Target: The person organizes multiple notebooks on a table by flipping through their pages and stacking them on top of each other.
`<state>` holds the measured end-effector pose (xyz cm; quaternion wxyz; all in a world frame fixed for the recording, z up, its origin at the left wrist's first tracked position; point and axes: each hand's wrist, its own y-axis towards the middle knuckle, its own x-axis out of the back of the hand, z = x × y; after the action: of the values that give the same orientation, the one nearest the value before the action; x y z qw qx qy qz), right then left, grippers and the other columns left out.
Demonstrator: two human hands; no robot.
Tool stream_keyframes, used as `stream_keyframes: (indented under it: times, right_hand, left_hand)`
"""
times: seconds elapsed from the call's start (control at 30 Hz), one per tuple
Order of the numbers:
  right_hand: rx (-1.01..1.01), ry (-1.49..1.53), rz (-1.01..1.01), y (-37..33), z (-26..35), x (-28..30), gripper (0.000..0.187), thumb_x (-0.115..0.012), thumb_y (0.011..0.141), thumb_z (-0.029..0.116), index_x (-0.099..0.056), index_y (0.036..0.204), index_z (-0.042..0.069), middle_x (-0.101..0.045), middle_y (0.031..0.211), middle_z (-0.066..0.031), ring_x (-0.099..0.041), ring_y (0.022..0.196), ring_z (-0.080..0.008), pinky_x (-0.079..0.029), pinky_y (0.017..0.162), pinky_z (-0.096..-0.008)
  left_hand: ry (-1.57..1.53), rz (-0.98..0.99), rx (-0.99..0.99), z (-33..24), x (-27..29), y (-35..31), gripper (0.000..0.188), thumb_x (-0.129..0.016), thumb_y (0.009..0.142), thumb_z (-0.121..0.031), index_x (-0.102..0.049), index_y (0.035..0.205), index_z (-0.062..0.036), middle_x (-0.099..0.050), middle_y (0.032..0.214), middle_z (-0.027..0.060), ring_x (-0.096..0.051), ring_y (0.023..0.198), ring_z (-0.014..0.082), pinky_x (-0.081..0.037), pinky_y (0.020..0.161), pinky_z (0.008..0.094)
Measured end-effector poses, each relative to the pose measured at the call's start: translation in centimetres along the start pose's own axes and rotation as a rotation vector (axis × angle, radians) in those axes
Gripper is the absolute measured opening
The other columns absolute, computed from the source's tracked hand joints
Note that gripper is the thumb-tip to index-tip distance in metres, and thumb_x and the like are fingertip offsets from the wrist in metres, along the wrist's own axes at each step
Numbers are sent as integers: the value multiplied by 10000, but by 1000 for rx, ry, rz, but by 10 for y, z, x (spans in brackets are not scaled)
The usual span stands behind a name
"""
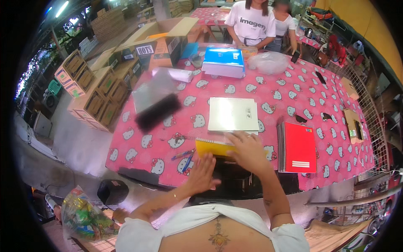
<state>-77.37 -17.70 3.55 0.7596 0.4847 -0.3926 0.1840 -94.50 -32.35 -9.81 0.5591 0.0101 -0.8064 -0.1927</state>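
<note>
A yellow spiral notebook (pixel 213 145) lies near the table's front edge, its coil along the far side. Flat against its near left part rests my left hand (pixel 202 174), fingers stretched out. My right hand (pixel 248 150) spreads over its right part, with fingertips at the near edge of a stack of white-covered notebooks (pixel 233 114). Below the yellow notebook is a dark, shiny surface, mostly hidden by my arms. To the right sits a stack of red spiral notebooks (pixel 299 147). Several pens (pixel 188 160) lie left of my left hand.
A blurred long black object (pixel 158 112) lies by clear plastic (pixel 155 92) at the left. Behind are blue-covered notebooks (pixel 223 61) and a clear plastic bag (pixel 268 63). Cardboard boxes (pixel 100 98) line the left side. Two people stand across the pink patterned table (pixel 201 101).
</note>
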Motion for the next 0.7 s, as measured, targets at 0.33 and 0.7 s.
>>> stream_keyframes:
  times: [0.33, 0.7]
  right_hand:
    - [-260, 76, 321, -17, -29, 0, 229, -637, 882, 212, -657, 1090, 118, -692, 856, -137, -668, 796, -346, -505, 698, -457]
    - [-211, 91, 339, -24, -38, -5, 181, -644, 872, 227, -669, 1010, 113, -691, 839, -133, -668, 780, -338, -500, 690, -466]
  left_hand:
    - [131, -49, -33, 17, 2, 53, 882, -523, 899, -584, -305, 1470, 52, -255, 1559, 255, -190, 1472, 400, -129, 1143, 632]
    - [193, -161, 34, 5, 25, 104, 947, -471, 904, -633, -241, 1489, 75, -223, 1555, 291, -185, 1467, 422, -136, 1134, 636]
